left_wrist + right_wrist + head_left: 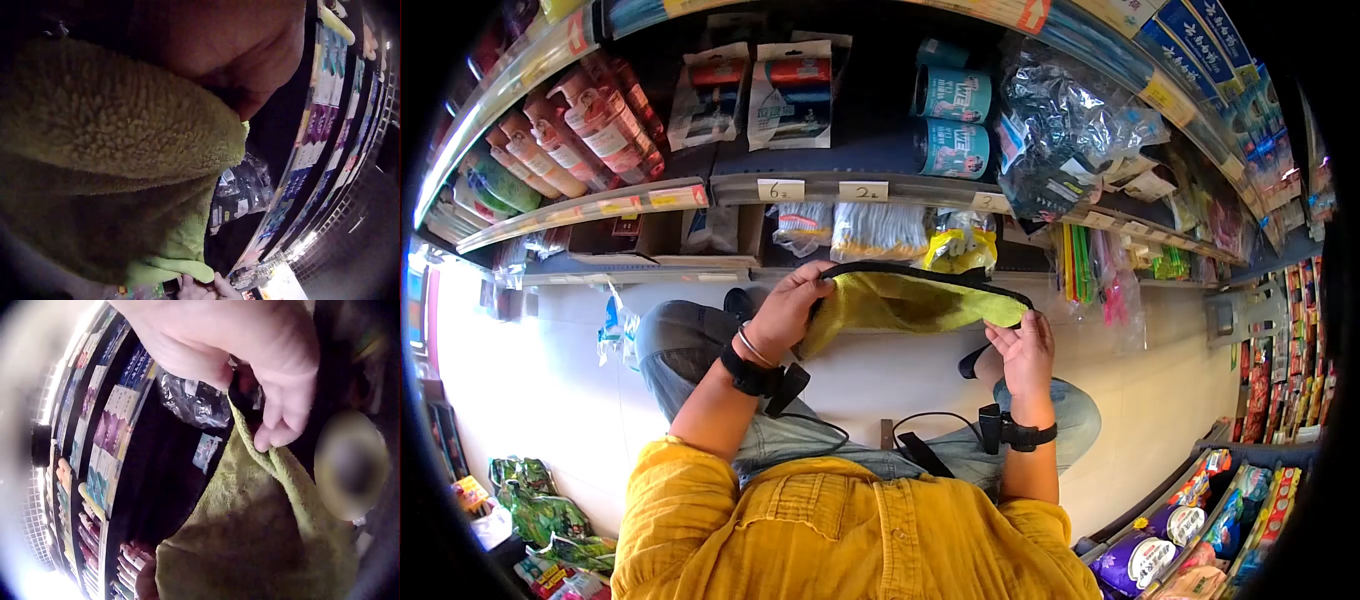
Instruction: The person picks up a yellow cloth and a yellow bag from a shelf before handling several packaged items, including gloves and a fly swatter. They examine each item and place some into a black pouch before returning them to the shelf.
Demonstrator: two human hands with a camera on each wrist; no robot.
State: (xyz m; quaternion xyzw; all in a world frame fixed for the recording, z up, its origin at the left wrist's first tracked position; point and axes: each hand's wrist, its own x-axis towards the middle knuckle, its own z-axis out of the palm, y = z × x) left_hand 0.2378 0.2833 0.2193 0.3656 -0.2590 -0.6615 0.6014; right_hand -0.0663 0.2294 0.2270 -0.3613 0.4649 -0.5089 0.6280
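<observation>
A yellow-green towel (900,305) with a dark edge hangs stretched between both hands, in front of the shelf. My left hand (788,305) pinches its left corner; in the left wrist view the pile of the towel (119,119) looks thick and fuzzy, with folds below. At the other end, my right hand (1027,352) pinches the right corner between thumb and fingers. The right wrist view shows the towel (231,519) spreading down from those fingertips (265,439), its edge folded over. The middle of the towel sags slightly.
Shelves in front carry pink bottles (605,120), teal cans (955,120), a bundle in clear plastic (1075,110) and packs of white gloves (880,228). Packaged goods (1160,540) stand on a rack at the lower right. Green bags (540,500) lie at the lower left.
</observation>
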